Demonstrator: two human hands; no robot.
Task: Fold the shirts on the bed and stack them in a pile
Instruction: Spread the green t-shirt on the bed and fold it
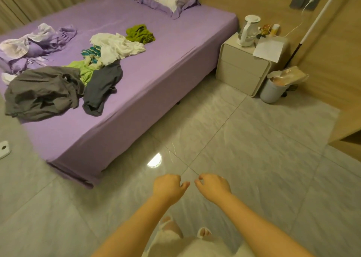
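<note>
Both hands, left hand (pixel 168 186) and right hand (pixel 213 186), loosely curled and empty; the tangled shirts (pixel 101 59) on the far bed (pixel 156 65) may drag together when lifted

Open tiled floor (pixel 244 149) lies between both empty hands and the bed (pixel 156 77), whose near right half is bare sheet, while crumpled shirts (pixel 93 65) crowd its left middle, a nightstand (pixel 242 69) and bin (pixel 273 90) blocking the right side.

Dim warm indoor light, lamp glare on the glossy floor (pixel 154 160), wide-angle bending at edges.
</note>
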